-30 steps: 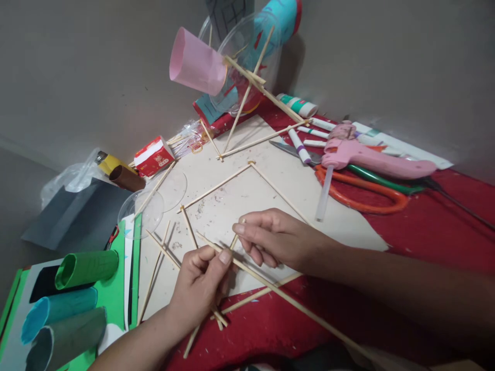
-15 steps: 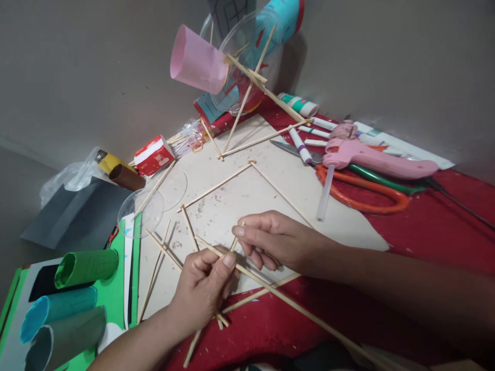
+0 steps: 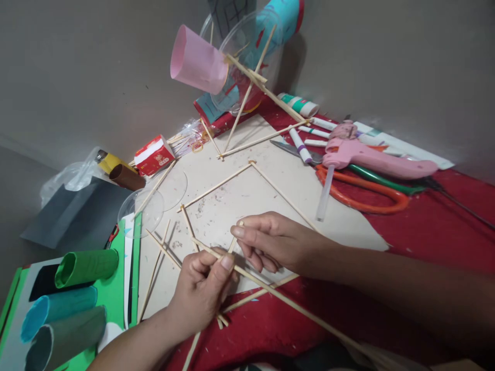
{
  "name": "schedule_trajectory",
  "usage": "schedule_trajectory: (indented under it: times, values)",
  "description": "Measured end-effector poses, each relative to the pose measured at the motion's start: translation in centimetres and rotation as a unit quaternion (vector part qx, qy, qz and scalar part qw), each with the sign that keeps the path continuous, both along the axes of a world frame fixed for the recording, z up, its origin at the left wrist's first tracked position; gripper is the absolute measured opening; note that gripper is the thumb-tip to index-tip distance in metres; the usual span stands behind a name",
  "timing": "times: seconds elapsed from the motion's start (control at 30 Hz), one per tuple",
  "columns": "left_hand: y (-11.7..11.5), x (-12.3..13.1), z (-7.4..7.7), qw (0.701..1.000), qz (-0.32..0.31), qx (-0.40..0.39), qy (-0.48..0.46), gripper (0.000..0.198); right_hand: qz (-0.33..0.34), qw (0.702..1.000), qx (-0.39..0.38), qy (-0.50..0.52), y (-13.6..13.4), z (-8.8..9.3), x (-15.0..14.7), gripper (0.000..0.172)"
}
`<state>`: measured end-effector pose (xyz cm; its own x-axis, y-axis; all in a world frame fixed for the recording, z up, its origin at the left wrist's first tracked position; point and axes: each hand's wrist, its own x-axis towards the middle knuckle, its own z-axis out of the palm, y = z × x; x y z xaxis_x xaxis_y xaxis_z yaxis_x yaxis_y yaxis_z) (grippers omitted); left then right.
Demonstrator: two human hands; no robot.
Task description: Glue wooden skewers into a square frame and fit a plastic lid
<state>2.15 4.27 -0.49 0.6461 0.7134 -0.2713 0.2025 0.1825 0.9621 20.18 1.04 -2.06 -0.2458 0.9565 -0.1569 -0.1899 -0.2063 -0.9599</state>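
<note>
Thin wooden sticks (image 3: 294, 300) cross each other between my hands. My left hand (image 3: 207, 281) is closed on them at the crossing, its thumb pressing from above. My right hand (image 3: 266, 239) pinches the upper end of a short stick (image 3: 232, 244) that rises from that crossing. The long stick runs down to the lower right edge. Below and beside my left hand more joined sticks (image 3: 157, 268) lie on the pale board (image 3: 216, 190). An angled pair of sticks (image 3: 276, 189) meets at a glued corner beyond my right hand.
A pink glue gun (image 3: 379, 158) and orange-handled scissors (image 3: 363, 198) lie at right, near markers (image 3: 299, 145). Paper tubes (image 3: 88, 268) stand at left on green sheets. Behind are a red box (image 3: 154, 155), a pink paper cup (image 3: 199, 59) and a stick frame (image 3: 266, 136).
Both hands have shifted very slightly left, with the held sticks moving along. The grip looks the same.
</note>
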Motion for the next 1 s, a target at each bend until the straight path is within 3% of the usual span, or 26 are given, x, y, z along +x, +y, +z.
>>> schedule_trajectory:
  times: [0.53,0.7,1.0]
  values:
    - [1.5,-0.2,0.3,0.995,0.09,-0.02,-0.035,0.041,0.039,0.995,0.028,-0.082,-0.5,0.1,-0.4,0.035]
    - [1.6,-0.3,0.2,0.996,0.083,-0.02,-0.029,0.045,0.076,0.992,0.001,-0.105,-0.6,-0.3,-0.3,0.037]
    - [1.6,-0.6,-0.4,0.997,0.08,-0.009,-0.023,0.046,0.086,0.988,-0.018,-0.126,-0.7,0.9,-0.8,0.035]
